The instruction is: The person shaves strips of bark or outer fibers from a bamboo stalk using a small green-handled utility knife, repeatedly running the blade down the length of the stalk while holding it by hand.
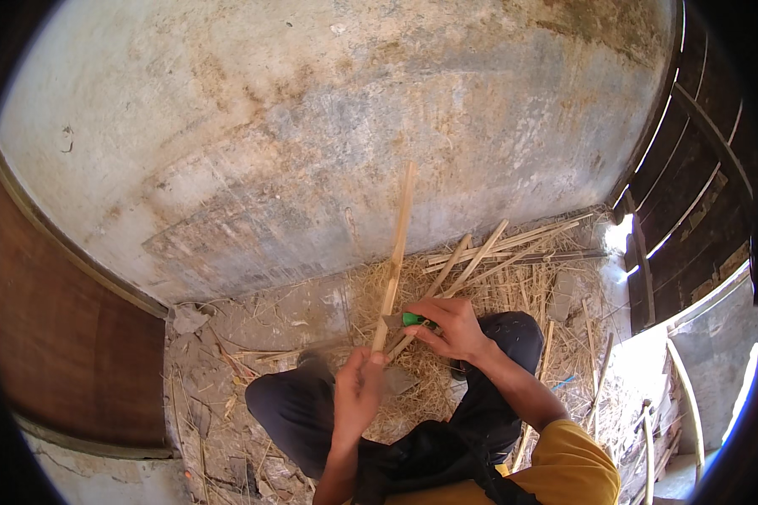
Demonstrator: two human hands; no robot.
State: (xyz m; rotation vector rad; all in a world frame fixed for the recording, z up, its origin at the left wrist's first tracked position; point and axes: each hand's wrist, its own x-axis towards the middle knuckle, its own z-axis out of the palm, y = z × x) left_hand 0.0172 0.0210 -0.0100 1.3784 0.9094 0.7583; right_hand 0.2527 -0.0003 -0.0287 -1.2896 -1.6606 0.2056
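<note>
My left hand (360,389) is closed around the lower end of a long, pale bamboo strip (398,236), which points up and away toward the wall. In my right hand (453,330) is a knife (411,319) with a green handle. Its short blade lies against the strip, a little above my left hand, and the fingers cover most of the handle. My left hand is slightly blurred. Both hands are in front of my bent knees, over a floor strewn with shavings (379,295).
Several cut strips (493,252) lie or lean in a pile by the stained wall (312,151). A brown wooden panel (76,328) stands at the left. Dark boards (691,202) with bright gaps rise at the right, and curved poles (686,396) stand below them.
</note>
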